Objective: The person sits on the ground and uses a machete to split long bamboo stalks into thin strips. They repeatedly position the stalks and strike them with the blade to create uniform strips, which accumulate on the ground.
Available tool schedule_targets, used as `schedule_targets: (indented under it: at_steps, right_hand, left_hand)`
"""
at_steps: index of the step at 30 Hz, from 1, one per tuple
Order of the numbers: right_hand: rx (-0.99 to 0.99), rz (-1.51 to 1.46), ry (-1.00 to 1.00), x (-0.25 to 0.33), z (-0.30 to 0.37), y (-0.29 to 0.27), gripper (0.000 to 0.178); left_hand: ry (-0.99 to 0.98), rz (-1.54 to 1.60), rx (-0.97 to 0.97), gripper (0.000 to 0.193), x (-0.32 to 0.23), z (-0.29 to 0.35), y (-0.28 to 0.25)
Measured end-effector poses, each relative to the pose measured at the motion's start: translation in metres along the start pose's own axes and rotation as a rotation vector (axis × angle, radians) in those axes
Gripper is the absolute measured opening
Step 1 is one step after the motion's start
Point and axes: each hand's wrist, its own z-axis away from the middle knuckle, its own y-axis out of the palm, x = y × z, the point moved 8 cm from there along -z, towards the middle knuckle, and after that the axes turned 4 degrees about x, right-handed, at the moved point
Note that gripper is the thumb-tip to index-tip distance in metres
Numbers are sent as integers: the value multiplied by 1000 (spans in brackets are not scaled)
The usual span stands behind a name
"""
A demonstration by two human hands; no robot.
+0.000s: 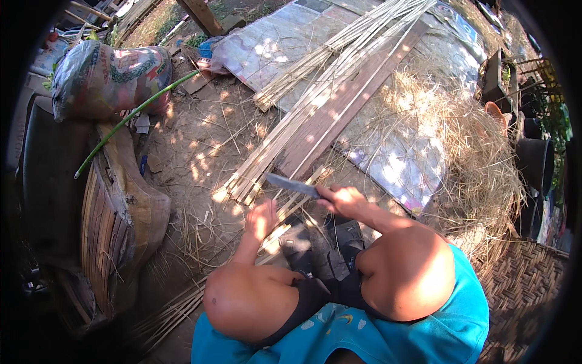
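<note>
My right hand (pixel 342 201) is wrapped round the handle of a knife (pixel 292 184). Its broad grey blade points left, above the lower ends of the bamboo strips. To the left of the blade, my left hand (pixel 261 219) is closed, with a thin pale bamboo strip (pixel 278 195) at its fingertips; the hand partly hides the grip. More cut bamboo strips (pixel 297 205) run slantwise between my hands and past my feet. Beyond the hands, a long bundle of pale strips (pixel 315 112) lies beside a brown wooden plank (pixel 348 103).
A printed sheet (pixel 397 164) covers the ground ahead, with a heap of dry shavings (pixel 454 133) on the right. To the left stand a stuffed sack (pixel 112 79), a green bamboo stalk (pixel 134 113) and a wooden block (pixel 136 188). A woven mat (pixel 521 297) lies lower right.
</note>
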Motion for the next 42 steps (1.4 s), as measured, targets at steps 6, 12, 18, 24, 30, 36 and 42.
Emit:
schedule_targets:
  at_steps: [6, 12, 18, 24, 30, 36, 42]
  right_hand:
    - [-462, 74, 662, -225, 43, -145, 35]
    - [-43, -117, 137, -9, 36, -3, 39]
    - [-457, 38, 451, -177, 21, -121, 38]
    - [-98, -93, 74, -17, 35, 11, 45]
    - [-413, 76, 371, -170, 29, -98, 38]
    - [-385, 160, 406, -192, -7, -115, 34]
    - [-633, 138, 530, -227, 13, -184, 34]
  left_hand:
    - [-13, 51, 23, 37, -9, -2, 9]
    - [-24, 385, 157, 48, -5, -15, 10]
    - [-34, 417, 256, 56, 8, 12, 1]
    - [64, 226, -32, 40, -13, 9, -3]
    - [-40, -152, 177, 40, 30, 54, -2]
    - [-195, 88, 83, 50, 103, 95, -16]
    - [-487, 334, 331, 47, 205, 165, -24]
